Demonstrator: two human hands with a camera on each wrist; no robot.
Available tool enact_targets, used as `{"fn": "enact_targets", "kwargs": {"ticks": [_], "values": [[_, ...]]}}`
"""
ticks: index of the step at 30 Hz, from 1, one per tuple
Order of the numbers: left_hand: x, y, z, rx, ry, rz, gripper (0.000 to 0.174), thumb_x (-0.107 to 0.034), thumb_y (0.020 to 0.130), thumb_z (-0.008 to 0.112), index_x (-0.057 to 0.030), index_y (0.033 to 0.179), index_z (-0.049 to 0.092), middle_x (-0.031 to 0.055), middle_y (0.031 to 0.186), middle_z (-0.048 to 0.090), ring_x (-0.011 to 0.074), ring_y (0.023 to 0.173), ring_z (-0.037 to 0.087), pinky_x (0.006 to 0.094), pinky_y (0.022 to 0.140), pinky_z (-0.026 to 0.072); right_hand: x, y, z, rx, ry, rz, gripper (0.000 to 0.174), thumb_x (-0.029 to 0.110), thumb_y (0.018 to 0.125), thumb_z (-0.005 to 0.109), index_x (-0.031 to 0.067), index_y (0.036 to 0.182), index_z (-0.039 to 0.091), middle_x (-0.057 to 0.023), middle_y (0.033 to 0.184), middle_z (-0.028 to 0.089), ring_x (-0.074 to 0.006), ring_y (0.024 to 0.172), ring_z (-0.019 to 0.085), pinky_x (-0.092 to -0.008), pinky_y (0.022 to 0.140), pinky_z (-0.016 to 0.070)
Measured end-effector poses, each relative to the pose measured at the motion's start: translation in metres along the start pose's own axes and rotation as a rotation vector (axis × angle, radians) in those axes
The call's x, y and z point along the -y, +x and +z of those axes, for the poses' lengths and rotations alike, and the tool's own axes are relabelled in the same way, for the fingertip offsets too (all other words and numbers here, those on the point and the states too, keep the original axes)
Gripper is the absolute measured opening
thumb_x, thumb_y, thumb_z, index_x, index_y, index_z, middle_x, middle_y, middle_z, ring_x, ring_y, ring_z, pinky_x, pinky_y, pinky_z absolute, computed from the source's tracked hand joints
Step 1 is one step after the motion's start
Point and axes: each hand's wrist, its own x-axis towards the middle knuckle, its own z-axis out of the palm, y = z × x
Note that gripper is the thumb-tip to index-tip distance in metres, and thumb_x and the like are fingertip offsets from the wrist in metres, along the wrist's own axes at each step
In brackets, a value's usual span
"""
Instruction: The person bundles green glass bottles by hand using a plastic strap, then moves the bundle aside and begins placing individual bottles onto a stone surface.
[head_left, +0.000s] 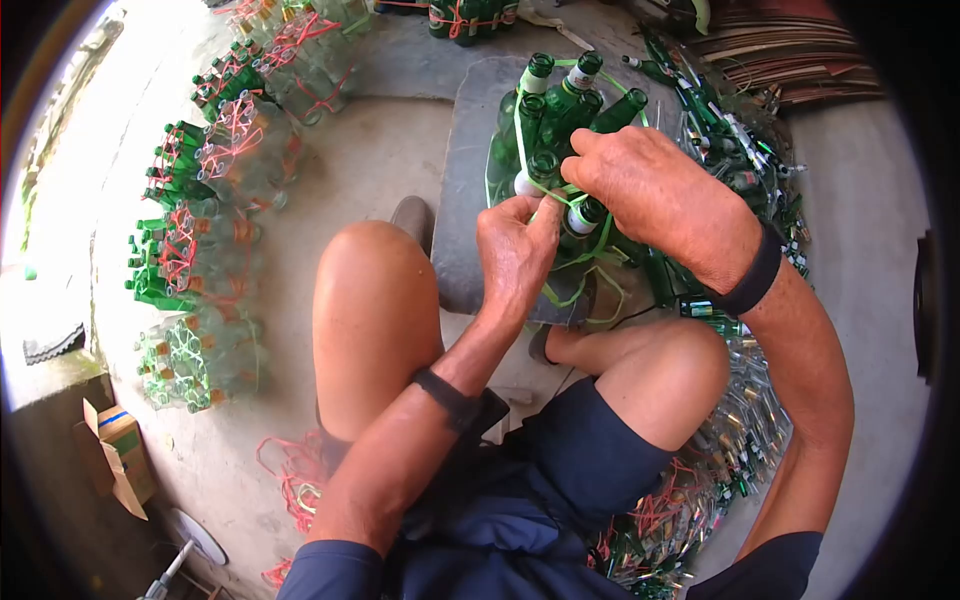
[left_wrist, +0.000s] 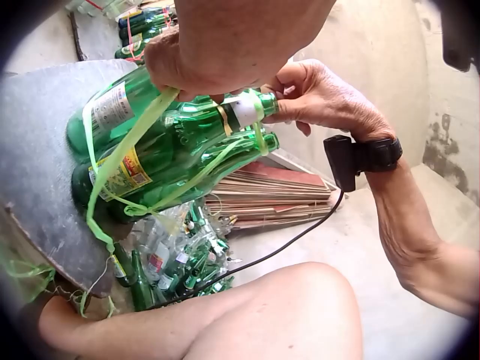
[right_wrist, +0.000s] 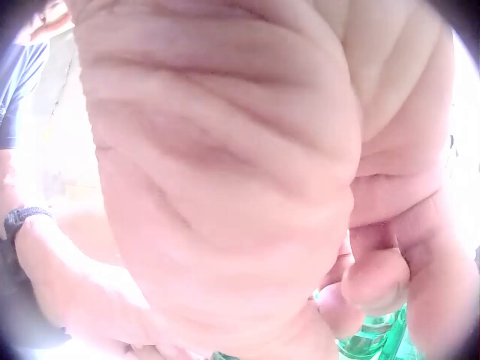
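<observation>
A cluster of green glass bottles (head_left: 575,95) stands on a dark grey slab (head_left: 462,165) between the person's knees, with light green plastic strap (left_wrist: 120,154) looped around the bodies and necks. At the near side of the cluster, the left hand (head_left: 520,245) pinches the strap between thumb and fingers. The right hand (head_left: 655,190) reaches over from the right, its curled fingers pinching the strap by the bottle necks. In the left wrist view its fingertips are right at a white-labelled bottle neck (left_wrist: 244,111). Loose strap ends (head_left: 568,298) hang at the slab's near edge.
Bundles of green and clear bottles (head_left: 165,260) tied with red strap line the floor at left. A heap of loose bottles (head_left: 740,400) lies at right. Thin brown strips (head_left: 790,55) are stacked behind. An opened cardboard box (head_left: 122,450) sits lower left; red strap lies near the legs.
</observation>
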Motion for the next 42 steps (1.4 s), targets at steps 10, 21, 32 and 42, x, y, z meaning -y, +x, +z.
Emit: {"fn": "enact_targets", "kwargs": {"ticks": [10,21,32,42], "values": [[-0.010,-0.005,0.000,0.078,-0.154,0.021,0.032,-0.018,0.102,0.069,0.0102,0.088,0.076,0.0034,0.071,0.069,0.0060,0.063,0.055,0.0284,0.052,0.0424,-0.020,-0.002,-0.022,0.110,0.014,0.246,0.015,0.010,0.081,0.073,-0.0014,0.082,0.064,-0.0202,0.079,0.062,-0.0434,0.083,0.065,-0.0519,0.073,0.0515],[-0.012,-0.009,0.007,0.087,-0.256,0.060,0.028,-0.014,0.105,0.064,0.0098,0.095,0.075,0.0012,0.076,0.070,0.0049,0.067,0.057,0.0275,0.056,0.0445,-0.041,-0.009,-0.010,0.083,0.239,0.386,0.012,0.012,0.089,0.066,-0.0003,0.090,0.063,-0.0253,0.086,0.068,-0.0491,0.093,0.066,-0.0562,0.080,0.0511],[-0.001,-0.007,0.013,0.080,-0.284,0.040,0.027,-0.013,0.106,0.064,0.0063,0.089,0.073,-0.0018,0.072,0.065,0.0038,0.065,0.053,0.0260,0.054,0.0417,-0.048,-0.007,0.002,-0.049,0.255,0.301,0.009,0.006,0.091,0.063,-0.0030,0.091,0.062,-0.0271,0.088,0.068,-0.0503,0.095,0.065,-0.0564,0.081,0.0504],[0.000,-0.010,0.015,0.077,-0.274,0.079,0.025,-0.011,0.106,0.063,0.0069,0.092,0.073,-0.0003,0.074,0.067,0.0042,0.067,0.055,0.0258,0.057,0.0436,-0.080,0.009,0.034,-0.041,0.234,0.191,0.012,0.005,0.093,0.063,-0.0042,0.098,0.069,-0.0226,0.077,0.069,-0.0404,0.070,0.069,-0.0461,0.065,0.0536]]}}
